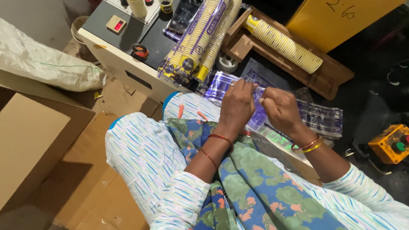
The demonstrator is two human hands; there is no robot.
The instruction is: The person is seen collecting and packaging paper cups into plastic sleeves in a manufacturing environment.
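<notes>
Both hands, left and right, pinch one clear printed plastic sleeve (mouth between them), its length running toward the wrapped cup stacks.

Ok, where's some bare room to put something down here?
Bare cardboard floor lies between the brown box and the knee. It is crowded ahead: wrapped cup stacks, wooden tray and plastic sleeves ring both hands.

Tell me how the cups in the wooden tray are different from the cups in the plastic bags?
The tray cups lie bare in one long row in the wooden tray. The bagged cups are several stacks wrapped in clear printed sleeves, leaning on the machine top. Both are yellowish paper cups nested together, and neither hand touches them.
</notes>
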